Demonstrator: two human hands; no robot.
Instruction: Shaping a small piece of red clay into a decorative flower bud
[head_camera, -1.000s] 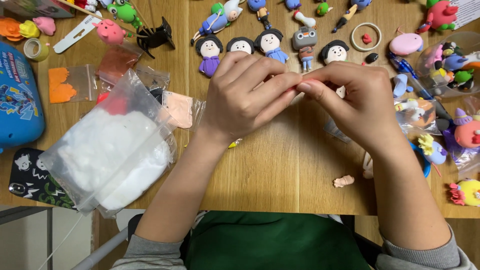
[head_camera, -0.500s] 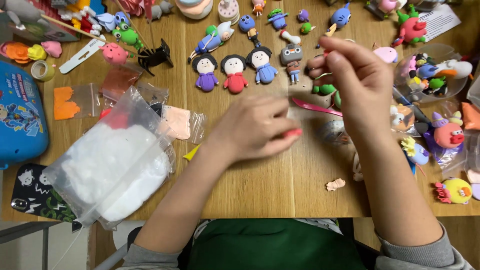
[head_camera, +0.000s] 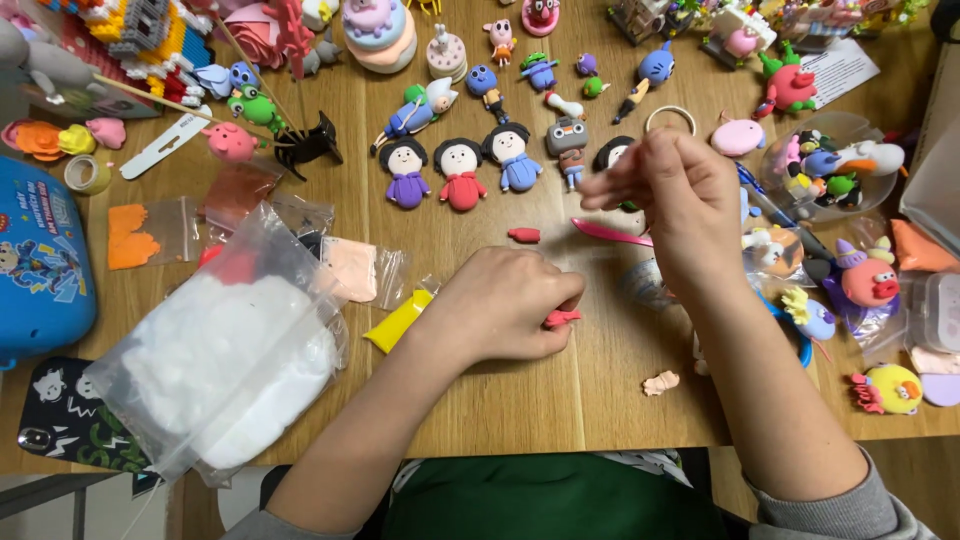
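Note:
My left hand (head_camera: 505, 305) rests on the wooden table (head_camera: 560, 400), its fingers curled around a small red clay piece (head_camera: 561, 318) that sticks out to the right. My right hand (head_camera: 672, 195) hovers above the table further back. Its blurred fingers point left, over a black-haired clay doll (head_camera: 608, 154); whether they pinch anything is unclear. Another bit of red clay (head_camera: 523, 235) lies on the table between the hands. A pink modelling tool (head_camera: 610, 232) lies just under my right hand.
A clear bag of white clay (head_camera: 220, 360) and a yellow clay packet (head_camera: 398, 320) lie left of my left hand. Further left are a blue case (head_camera: 40, 260) and a phone (head_camera: 70, 420). Clay dolls (head_camera: 460, 170) line the back, a clear bowl of figures (head_camera: 830, 165) stands right, and a skin-coloured scrap (head_camera: 660, 382) lies near the front.
The hands were together working one piece, then came apart. My left hand has dropped to the table with red clay. My right hand has drawn back and to the right.

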